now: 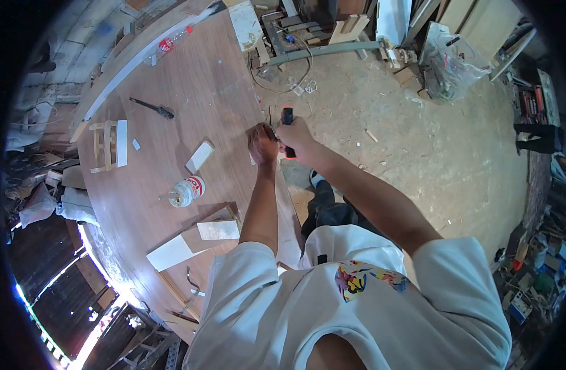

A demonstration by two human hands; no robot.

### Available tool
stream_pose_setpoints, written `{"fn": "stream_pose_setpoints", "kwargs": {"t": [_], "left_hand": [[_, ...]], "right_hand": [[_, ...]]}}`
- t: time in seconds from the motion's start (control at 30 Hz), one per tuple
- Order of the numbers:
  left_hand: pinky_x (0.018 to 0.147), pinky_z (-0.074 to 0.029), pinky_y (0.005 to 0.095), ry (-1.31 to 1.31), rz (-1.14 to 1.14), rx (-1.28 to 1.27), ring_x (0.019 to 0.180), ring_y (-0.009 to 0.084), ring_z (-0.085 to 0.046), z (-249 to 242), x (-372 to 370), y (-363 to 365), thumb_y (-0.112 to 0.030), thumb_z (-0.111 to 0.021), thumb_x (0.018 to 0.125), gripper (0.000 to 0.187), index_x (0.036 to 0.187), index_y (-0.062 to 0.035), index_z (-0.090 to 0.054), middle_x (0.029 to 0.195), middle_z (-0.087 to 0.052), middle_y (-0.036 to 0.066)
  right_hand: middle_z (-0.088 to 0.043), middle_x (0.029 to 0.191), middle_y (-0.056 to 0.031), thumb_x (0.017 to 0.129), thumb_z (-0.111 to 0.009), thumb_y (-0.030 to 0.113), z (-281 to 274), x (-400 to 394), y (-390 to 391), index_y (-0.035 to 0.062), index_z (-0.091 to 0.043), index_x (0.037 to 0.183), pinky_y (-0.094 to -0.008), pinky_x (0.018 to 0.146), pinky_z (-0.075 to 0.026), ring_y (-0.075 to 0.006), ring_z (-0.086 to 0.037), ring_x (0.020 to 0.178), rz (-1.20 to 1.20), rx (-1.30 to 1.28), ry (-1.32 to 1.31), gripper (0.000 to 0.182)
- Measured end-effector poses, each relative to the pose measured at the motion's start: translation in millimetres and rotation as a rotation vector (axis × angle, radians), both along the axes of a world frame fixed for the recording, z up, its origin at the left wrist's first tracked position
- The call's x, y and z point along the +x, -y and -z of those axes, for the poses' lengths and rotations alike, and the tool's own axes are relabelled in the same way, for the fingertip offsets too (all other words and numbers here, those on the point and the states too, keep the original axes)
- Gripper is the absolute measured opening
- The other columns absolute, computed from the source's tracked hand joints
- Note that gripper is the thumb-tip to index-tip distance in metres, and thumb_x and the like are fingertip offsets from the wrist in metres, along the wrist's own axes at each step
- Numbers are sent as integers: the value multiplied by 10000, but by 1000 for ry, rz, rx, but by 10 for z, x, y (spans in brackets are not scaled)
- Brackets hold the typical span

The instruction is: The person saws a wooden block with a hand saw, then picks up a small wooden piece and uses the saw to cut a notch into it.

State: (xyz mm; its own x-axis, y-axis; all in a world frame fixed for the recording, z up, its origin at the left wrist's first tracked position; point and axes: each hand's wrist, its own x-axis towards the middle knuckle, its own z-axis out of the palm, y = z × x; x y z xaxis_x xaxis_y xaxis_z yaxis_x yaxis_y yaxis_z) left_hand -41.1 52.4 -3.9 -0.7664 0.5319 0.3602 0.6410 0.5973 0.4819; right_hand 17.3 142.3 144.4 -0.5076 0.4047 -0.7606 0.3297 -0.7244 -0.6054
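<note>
My right hand [297, 137] is wrapped around a black tool with orange ends [288, 115], held upright in the view just off the table's edge. Right beside it, my left hand [262, 145] is at the edge of the brown table [224, 86], its fingers bent and closed. I cannot tell what the left fingers hold; a sliver of something pale shows under that hand. On the tabletop to the left lie a small white-faced block [200, 156] and a plastic bottle with a red-and-white label [187, 191].
White-faced boards [175, 251] lie at the near side of the table. A small wooden frame [104, 147], a dark slim tool [151, 107] and a red-capped bottle [166, 45] are farther left. A plastic bag [455, 74] and wood scraps stand on the floor.
</note>
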Motion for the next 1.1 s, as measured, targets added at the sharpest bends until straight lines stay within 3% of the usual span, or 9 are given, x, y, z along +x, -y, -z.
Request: {"fn": "stream_pose_setpoints", "kwargs": {"t": [0.1,0.2,0.27,0.37,0.53,0.63,0.87,0.97,1.1], "left_hand": [[671,-472,439,21,-6,-62,720,348,-595,35,-12,30,-124,-540,864,94,821,-41,-541,755,-623,164],[675,-474,436,40,-58,-41,714,343,-599,-2,10,5,-123,-537,866,90,827,-42,-546,763,-628,161],[676,-475,435,24,-51,-26,720,339,-600,-12,24,1,-123,-534,868,92,822,-43,-543,765,-629,160],[675,-475,434,29,-51,-45,733,333,-601,42,8,9,-121,-533,867,96,812,-43,-537,764,-628,159],[669,-469,440,32,-5,-28,729,338,-589,30,-3,40,-112,-534,858,93,801,-39,-534,738,-612,159],[665,-465,446,15,-34,57,703,346,-578,21,-22,-45,-106,-538,850,98,779,-38,-530,714,-594,162],[664,-466,439,41,-25,-19,701,346,-575,-9,-6,18,-124,-538,853,136,753,-32,-530,716,-590,162],[663,-470,439,46,-2,16,709,337,-581,124,-35,-14,-129,-539,854,127,765,-39,-540,714,-593,152],[681,-477,430,1,-1,21,741,324,-591,96,-44,28,-127,-535,858,94,816,-48,-560,746,-611,133]], "right_hand": [[-432,570,-15,768,-480,-36,97,-136,-89,80,-438,767,-290,379,-320,-118,-421,433,-72,9,47,123],[-429,569,-25,772,-486,-30,-422,87,-208,78,-435,786,-298,379,-334,-131,-426,430,-90,-99,-84,120],[-429,571,-24,772,-489,-32,-205,109,-173,77,-433,786,-301,380,-344,-131,-429,431,-43,-135,-90,124],[-428,575,-19,769,-491,-36,156,-30,-110,80,-434,794,-298,382,-347,-125,-423,432,-45,59,24,132],[-429,573,-43,779,-491,-26,-503,89,-143,76,-434,817,-321,375,-354,-152,-434,431,8,-106,-62,123],[-432,575,-42,777,-495,-30,9,92,-10,71,-427,823,-325,376,-352,-148,-432,432,1,55,2,130],[-434,569,-46,775,-497,-28,-493,192,-102,68,-431,849,-327,375,-350,-157,-443,431,-36,-93,-110,138],[-434,569,-40,775,-509,-28,33,100,70,76,-432,832,-323,377,-347,-149,-442,436,-47,110,26,141],[-462,528,-73,758,-477,-41,11,-31,-70,38,-444,774,-338,348,-359,-178,-468,388,59,26,-48,87]]}}
